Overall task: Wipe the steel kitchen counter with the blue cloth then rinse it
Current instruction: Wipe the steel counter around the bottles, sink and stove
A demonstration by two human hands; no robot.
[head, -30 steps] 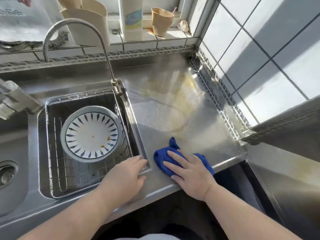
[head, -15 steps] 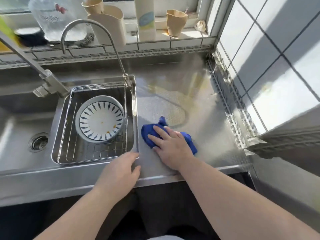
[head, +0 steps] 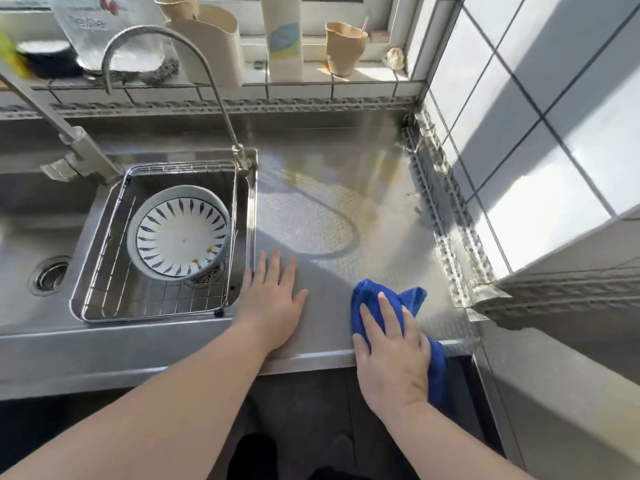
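- Since half a second ago, the right hand (head: 391,355) has drawn the blue cloth (head: 374,299) from beside the sink rim toward the 5 o'clock corner of the steel bench (head: 346,209), and the left hand (head: 273,299) has moved off the front lip onto the bench top.
- Right hand: fingers straight and spread, palm pressing flat on the cloth, which lies bunched at the bench's front edge, one end hanging past it.
- Left hand: released, fingers extended, resting flat on the bench just beside the sink's right rim, apart from the cloth.
- Sunlight and a curved shadow fall across the patterned steel at 12 o'clock from the cloth; yellowish streaks show toward the back corner.
- At 9 o'clock from the left hand, a wire basket (head: 104,271) sits in the sink, holding a white bowl (head: 180,233) with dark leaf marks and small orange specks.
- A gooseneck faucet (head: 194,53) arches over the basket from the sink's back corner.
- On the window sill at 12 o'clock stand a cream vase (head: 211,46), a tall white carton (head: 284,36) and a brown paper cup (head: 343,46).
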